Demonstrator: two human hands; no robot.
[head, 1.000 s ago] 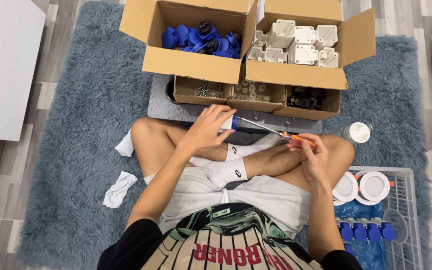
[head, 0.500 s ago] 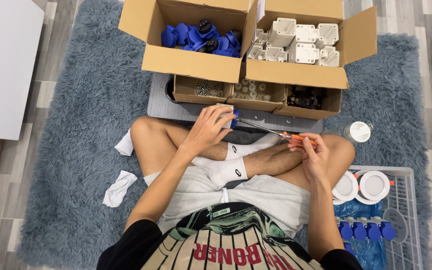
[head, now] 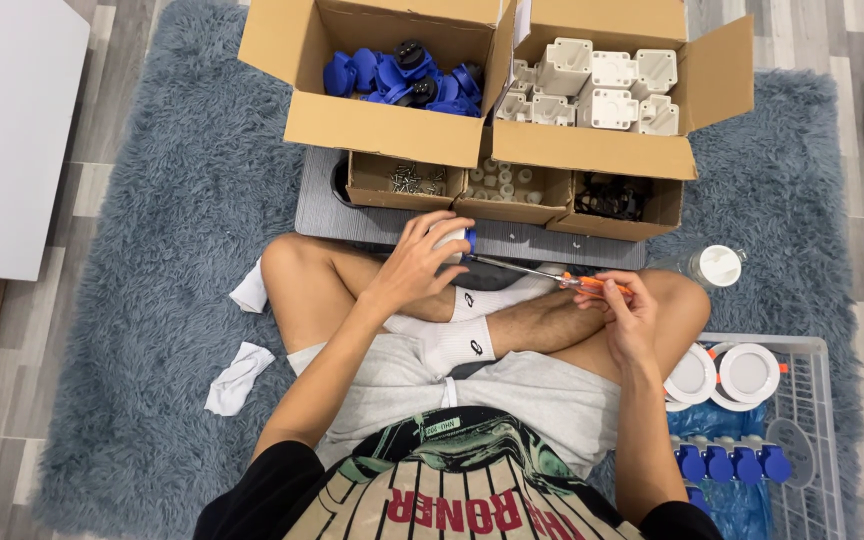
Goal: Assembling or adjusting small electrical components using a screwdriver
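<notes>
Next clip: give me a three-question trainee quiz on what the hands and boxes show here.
1. True or false: the right hand grips the orange-handled screwdriver.
2. What does the left hand hold against the screwdriver's tip?
3. Which large box holds blue parts: A, the one on the person's left, or B, the one on their right?

Key:
1. True.
2. A small white and blue part.
3. A.

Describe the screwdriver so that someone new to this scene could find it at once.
Start at the row of three small cardboard trays in front of the seated person, then drop to the crossed legs. The screwdriver runs between the left hand and right hand. It is the only thin metal shaft with an orange handle.
</notes>
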